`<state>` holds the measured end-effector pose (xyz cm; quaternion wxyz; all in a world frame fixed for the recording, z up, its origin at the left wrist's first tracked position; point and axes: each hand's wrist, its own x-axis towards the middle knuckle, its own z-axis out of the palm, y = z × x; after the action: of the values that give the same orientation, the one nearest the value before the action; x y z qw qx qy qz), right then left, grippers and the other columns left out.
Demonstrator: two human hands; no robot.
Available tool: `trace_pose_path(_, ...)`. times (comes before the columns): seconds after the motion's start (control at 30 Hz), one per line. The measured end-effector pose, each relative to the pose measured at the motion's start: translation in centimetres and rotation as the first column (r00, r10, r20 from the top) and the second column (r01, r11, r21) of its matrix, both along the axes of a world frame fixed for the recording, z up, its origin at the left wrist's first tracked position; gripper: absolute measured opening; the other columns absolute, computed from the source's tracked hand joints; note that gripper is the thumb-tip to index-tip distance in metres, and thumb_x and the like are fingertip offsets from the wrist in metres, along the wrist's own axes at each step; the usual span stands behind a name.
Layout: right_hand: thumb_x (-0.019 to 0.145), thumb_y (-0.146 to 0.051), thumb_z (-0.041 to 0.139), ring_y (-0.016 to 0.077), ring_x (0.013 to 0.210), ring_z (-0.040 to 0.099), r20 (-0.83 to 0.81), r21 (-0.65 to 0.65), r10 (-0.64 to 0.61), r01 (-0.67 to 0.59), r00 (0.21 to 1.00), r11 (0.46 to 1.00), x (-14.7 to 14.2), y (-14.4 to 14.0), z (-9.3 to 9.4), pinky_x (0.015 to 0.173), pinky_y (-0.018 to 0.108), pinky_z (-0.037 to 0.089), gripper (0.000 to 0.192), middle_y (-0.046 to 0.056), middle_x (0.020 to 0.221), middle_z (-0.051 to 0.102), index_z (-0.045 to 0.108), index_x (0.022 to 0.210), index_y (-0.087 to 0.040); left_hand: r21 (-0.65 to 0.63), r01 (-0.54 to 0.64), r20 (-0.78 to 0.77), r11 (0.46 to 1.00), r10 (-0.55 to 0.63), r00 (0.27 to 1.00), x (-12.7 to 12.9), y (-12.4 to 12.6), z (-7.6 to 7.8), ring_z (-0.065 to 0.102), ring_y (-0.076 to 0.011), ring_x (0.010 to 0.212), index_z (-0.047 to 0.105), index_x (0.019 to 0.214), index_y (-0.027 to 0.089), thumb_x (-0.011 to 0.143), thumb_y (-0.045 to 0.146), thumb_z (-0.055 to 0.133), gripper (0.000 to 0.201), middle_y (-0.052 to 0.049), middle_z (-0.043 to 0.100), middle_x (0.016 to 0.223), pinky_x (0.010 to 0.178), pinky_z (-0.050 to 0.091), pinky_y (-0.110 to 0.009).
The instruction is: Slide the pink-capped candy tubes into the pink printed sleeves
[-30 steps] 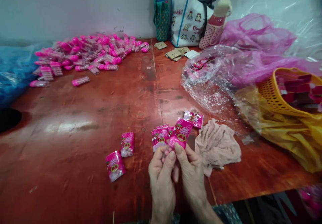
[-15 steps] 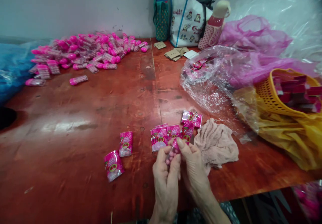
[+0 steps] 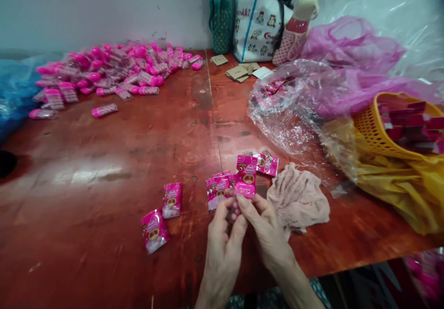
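Observation:
My left hand (image 3: pixel 222 235) and my right hand (image 3: pixel 267 228) meet near the table's front edge. Between their fingertips is a small clear tube of pink candies (image 3: pixel 234 210), with a pink printed packet (image 3: pixel 245 177) standing up at its top. Both hands grip this tube and packet together. Just behind lies a small heap of the same pink packets (image 3: pixel 219 189). Two more packets (image 3: pixel 171 200) (image 3: pixel 154 230) lie to the left of my hands.
A beige cloth (image 3: pixel 298 200) lies right of my hands. Behind it a clear plastic bag (image 3: pixel 291 105), pink plastic sheeting (image 3: pixel 350 54) and a yellow basket (image 3: pixel 391 128). A pile of pink-capped tubes (image 3: pixel 111 71) sits far left. Bags (image 3: pixel 256 22) stand by the wall.
The pink packet dropped low half a second ago and now stands upright again above the tube. My hands stay in the same place; the view has shifted slightly.

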<state>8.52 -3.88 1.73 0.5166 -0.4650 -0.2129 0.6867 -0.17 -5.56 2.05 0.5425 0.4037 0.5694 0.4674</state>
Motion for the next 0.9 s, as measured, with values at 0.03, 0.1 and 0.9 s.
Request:
trace_pose_path(0.03, 0.081, -0.031, 0.060, 0.0112, 0.072, 0.058, 0.045, 0.021, 0.016, -0.017, 0.999, 1.000, 0.5, 0.1, 0.2, 0.069, 0.021, 0.045, 0.017, 0.001, 0.081, 0.065, 0.064, 0.091, -0.019, 0.026, 0.003, -0.071, 1.000, -0.001, 0.998, -0.6, 0.1, 0.2, 0.058, -0.0181, 0.084, 0.062, 0.092, 0.019, 0.080, 0.023, 0.056, 0.014, -0.006, 0.062, 0.092, 0.076, 0.044, -0.026)
trace_pose_path(0.1, 0.084, -0.032, 0.055, 0.0118, 0.073, 0.059, 0.108, 0.072, 0.090, -0.098, 0.990, 0.993, 1.2, 0.3, 0.5, 0.071, 0.022, 0.046, 0.018, 0.002, 0.082, 0.065, 0.063, 0.090, -0.017, 0.109, -0.085, -0.203, 0.990, 0.105, 0.973, -1.7, 0.5, 0.6, 0.058, -0.0178, 0.083, 0.064, 0.079, 0.018, 0.079, 0.024, 0.057, 0.009, -0.005, 0.062, 0.084, 0.076, 0.043, -0.025)
trace_pose_path(0.9, 0.092, -0.038, 0.035, 0.0099, 0.051, 0.047, 0.472, 0.073, 0.350, -0.431, 0.809, 0.899, -0.4, -0.9, 0.1, 0.052, 0.022, 0.039, 0.025, -0.002, 0.065, 0.053, 0.053, 0.098, -0.020, -0.303, -0.260, 0.559, 0.917, 0.392, 0.730, -2.7, 4.3, -1.0, 0.056, -0.0088, 0.050, 0.059, 0.064, 0.013, 0.068, 0.025, 0.069, 0.016, 0.000, 0.062, 0.060, 0.050, 0.047, -0.021)
